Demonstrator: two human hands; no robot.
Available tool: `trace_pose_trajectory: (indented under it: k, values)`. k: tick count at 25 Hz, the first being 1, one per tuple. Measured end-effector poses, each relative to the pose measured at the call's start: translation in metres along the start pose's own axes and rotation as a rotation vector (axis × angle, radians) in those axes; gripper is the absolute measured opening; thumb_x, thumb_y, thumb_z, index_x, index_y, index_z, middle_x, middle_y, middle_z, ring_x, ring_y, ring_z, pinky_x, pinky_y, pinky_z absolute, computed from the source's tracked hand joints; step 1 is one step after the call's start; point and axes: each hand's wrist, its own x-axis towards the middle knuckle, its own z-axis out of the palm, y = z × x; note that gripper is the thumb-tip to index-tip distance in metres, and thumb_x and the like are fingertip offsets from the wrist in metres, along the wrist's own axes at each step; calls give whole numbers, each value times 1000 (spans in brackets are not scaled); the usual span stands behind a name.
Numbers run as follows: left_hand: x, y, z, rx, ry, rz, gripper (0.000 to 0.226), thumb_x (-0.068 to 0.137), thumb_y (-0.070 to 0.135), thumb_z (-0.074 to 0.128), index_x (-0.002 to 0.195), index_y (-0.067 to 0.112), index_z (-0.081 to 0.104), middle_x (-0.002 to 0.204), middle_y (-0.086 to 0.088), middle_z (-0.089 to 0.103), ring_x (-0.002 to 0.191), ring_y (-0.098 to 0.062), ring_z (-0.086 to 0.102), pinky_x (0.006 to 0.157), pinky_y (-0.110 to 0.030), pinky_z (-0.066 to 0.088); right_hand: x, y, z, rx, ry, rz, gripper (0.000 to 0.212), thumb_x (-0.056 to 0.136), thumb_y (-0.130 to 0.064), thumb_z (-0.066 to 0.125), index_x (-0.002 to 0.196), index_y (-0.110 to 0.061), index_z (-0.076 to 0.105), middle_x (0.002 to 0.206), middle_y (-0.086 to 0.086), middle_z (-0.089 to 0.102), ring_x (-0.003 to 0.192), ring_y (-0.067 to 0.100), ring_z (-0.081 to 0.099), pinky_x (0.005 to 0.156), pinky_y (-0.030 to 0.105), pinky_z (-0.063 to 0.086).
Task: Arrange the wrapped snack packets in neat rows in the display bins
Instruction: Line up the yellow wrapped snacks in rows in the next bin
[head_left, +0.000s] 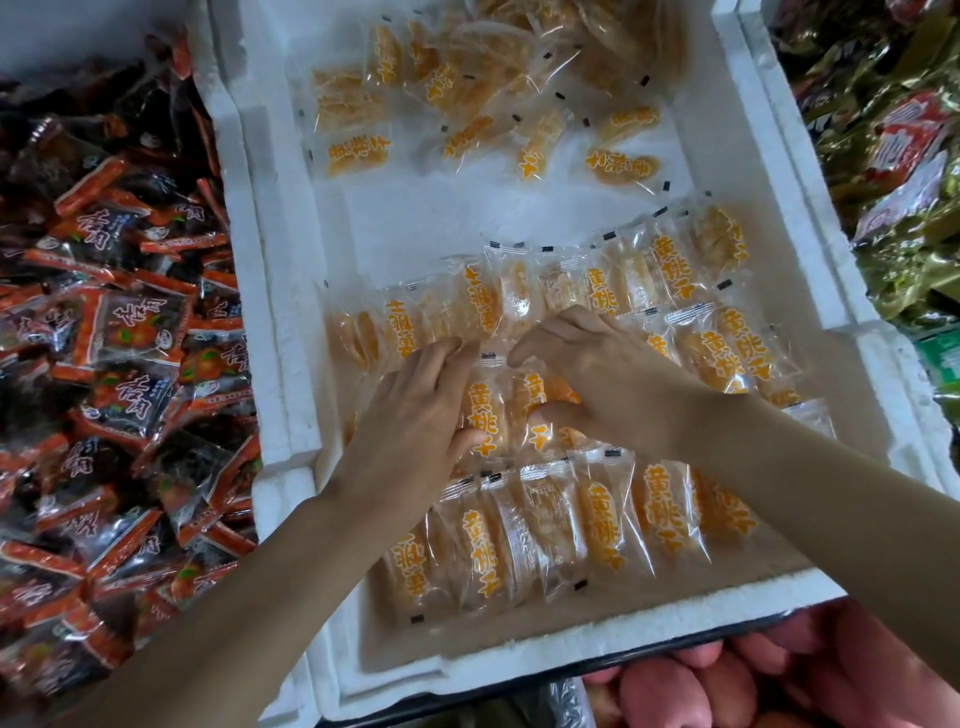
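A white foam bin (587, 639) holds clear packets of yellow dried fruit with orange lettering. Three rows lie in its near half: a front row (571, 525), a middle row (493, 410) and a back row (613, 280). Loose packets (483, 93) are heaped at the far end. My left hand (415, 421) and my right hand (597, 374) lie side by side over the middle row, fingers curved down on its packets, thumbs tucked against a packet between them. The packets beneath the palms are hidden.
A bin of red-and-black wrapped snacks (114, 364) fills the left side. Gold, green and red packets (898, 166) pile up on the right. Pink items (727, 686) show below the foam bin's front edge. Bare foam floor (415, 218) lies between rows and heap.
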Motion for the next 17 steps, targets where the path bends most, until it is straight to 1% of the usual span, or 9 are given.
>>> trace_pose_trajectory:
  k: [1,3,5,6,9,11,12,15,17]
  values:
    - [0,-3,2,83,-9,29,72,75,32,74,135,4,46,129,-13,53,116,-30,53,95,-40,44,1,-1,0,-41,5,-18,48,84,-34,66,128,-21,50,128,-2,50,126,20,38,105,33,27]
    - [0,-7,3,166,-49,70,67,86,43,55,137,2,43,132,-17,52,119,-34,53,95,-46,47,2,-1,0,-63,-1,-31,46,82,-32,69,124,-18,55,126,2,52,123,23,43,103,38,35]
    - [1,-10,-2,170,-43,89,66,90,49,37,139,5,38,137,-17,48,126,-34,47,100,-49,45,0,5,-3,-10,28,-24,41,84,-30,68,122,-17,57,126,3,52,121,23,46,101,38,38]
    - [6,-9,-7,147,-19,95,63,90,48,34,139,8,38,138,-15,47,127,-32,44,101,-49,44,-1,10,-8,32,74,-6,39,86,-29,64,122,-17,56,126,3,52,120,22,47,101,36,38]
    - [42,2,-29,-46,65,54,48,96,41,40,137,17,41,139,-5,40,129,-20,32,106,-42,34,6,36,-26,96,283,154,37,92,-24,54,128,-15,50,129,3,49,120,22,44,99,29,33]
    - [83,10,-36,-169,100,5,48,97,33,48,142,19,38,144,-1,32,132,-14,24,110,-35,24,22,66,-37,66,388,268,42,93,-20,52,134,-13,43,134,6,44,124,24,41,101,33,31]
    - [107,13,-36,-190,120,0,50,97,29,51,143,17,37,145,-1,31,134,-15,24,111,-34,22,32,82,-42,44,410,309,46,93,-18,53,136,-11,40,136,9,43,126,26,39,103,34,30]
    - [178,17,-29,-172,159,-13,57,95,28,55,146,15,34,148,-5,32,137,-24,29,111,-35,24,66,125,-48,19,363,423,60,89,-18,59,139,-6,31,141,13,35,134,30,28,106,37,29]
    - [219,15,-21,-113,113,-52,65,93,32,58,148,17,28,153,-5,27,140,-27,26,112,-39,25,86,143,-50,61,303,481,71,85,-22,65,142,-6,25,144,13,31,137,31,23,107,40,30]
